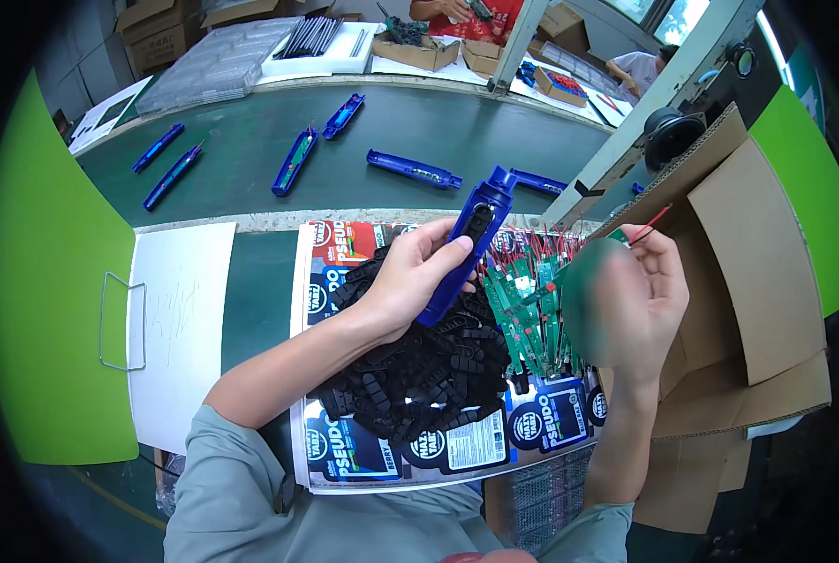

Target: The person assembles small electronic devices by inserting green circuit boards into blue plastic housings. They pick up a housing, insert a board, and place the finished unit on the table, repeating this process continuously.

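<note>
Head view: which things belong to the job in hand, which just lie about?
Apparently in the job:
blue casing, in the left hand
red wire, at the right hand
piled black plastic pieces
green circuit boards

Apparently just lying about:
open cardboard box
white sheet
clear plastic trays

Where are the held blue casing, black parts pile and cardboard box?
Held blue casing (450, 282): head view, on its lower body.
Black parts pile (429, 380): head view, near its middle.
Cardboard box (759, 258): head view, broad right-hand panel.
</note>
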`<state>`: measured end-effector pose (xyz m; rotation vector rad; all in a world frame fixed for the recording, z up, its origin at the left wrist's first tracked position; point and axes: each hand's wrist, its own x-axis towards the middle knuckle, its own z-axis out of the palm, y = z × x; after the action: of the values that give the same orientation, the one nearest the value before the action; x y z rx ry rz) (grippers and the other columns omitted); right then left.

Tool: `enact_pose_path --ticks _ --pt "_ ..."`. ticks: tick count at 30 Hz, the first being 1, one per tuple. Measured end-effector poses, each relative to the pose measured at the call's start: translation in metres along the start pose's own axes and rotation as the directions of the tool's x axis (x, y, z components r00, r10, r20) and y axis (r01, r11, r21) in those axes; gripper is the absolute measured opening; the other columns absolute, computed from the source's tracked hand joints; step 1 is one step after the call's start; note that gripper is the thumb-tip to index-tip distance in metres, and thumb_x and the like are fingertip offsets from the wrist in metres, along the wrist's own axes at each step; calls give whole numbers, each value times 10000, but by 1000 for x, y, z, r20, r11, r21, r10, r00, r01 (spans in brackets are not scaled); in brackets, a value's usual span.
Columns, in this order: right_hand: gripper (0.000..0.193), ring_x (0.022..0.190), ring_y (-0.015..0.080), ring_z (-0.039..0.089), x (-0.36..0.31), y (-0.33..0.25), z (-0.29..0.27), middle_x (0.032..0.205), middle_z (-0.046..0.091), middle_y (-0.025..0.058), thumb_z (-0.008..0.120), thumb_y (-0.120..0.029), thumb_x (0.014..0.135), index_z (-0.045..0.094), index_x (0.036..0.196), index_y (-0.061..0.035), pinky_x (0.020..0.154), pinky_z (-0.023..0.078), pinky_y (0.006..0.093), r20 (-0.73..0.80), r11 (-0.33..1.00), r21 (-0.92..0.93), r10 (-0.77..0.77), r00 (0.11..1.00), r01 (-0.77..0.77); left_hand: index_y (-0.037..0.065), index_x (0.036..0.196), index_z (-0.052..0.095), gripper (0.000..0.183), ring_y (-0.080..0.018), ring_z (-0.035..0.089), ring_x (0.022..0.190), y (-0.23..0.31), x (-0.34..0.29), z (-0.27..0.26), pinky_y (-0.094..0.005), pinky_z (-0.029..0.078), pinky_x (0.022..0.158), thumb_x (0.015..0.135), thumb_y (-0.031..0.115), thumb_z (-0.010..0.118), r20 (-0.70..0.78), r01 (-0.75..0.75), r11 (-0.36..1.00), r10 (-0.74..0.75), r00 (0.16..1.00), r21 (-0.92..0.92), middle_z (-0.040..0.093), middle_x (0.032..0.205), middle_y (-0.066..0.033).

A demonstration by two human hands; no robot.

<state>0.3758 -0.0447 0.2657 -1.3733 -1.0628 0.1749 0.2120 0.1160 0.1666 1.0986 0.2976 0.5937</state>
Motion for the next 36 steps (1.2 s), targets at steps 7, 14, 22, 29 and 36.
enact_pose_path --ticks 7,14,22,29,36 --pt "255 852 126 673 -15 9 41 998 672 102 671 72 945 603 1190 62 766 555 245 102 987 154 25 994 -40 21 1431 544 431 -102 654 911 -1 -10 13 -284 557 832 1106 296 481 34 -43 997 45 998 -57 696 1121 -63" --pt "245 857 111 679 -21 19 54 982 701 84 683 53 950 619 1187 59 775 549 243 171 993 114 15 985 -35 33 1416 565 426 -104 647 889 0 -13 15 -269 538 781 1100 310 497 25 -58 998 58 998 -3 696 1056 -57" --pt "235 829 109 681 -16 19 48 970 702 82 690 45 949 632 1175 67 744 555 241 215 992 98 51 975 -73 39 1451 544 444 -100 646 897 -2 -12 14 -269 536 780 1104 309 482 45 -74 997 72 996 27 689 1056 -52" --pt "216 733 142 645 -11 26 51 911 680 100 741 49 879 702 1092 32 649 526 272 191 957 -215 -153 970 194 38 1473 529 452 -96 641 910 -5 -14 17 -259 545 767 1105 296 478 59 -83 996 81 995 34 685 1062 -48" --pt "419 795 189 519 -16 32 55 996 501 97 831 -5 784 659 1167 -2 731 470 342 116 792 -496 -347 931 357 23 1475 518 450 -87 635 934 -7 -16 18 -257 542 778 1100 270 490 83 -96 989 88 993 108 677 1090 -46"
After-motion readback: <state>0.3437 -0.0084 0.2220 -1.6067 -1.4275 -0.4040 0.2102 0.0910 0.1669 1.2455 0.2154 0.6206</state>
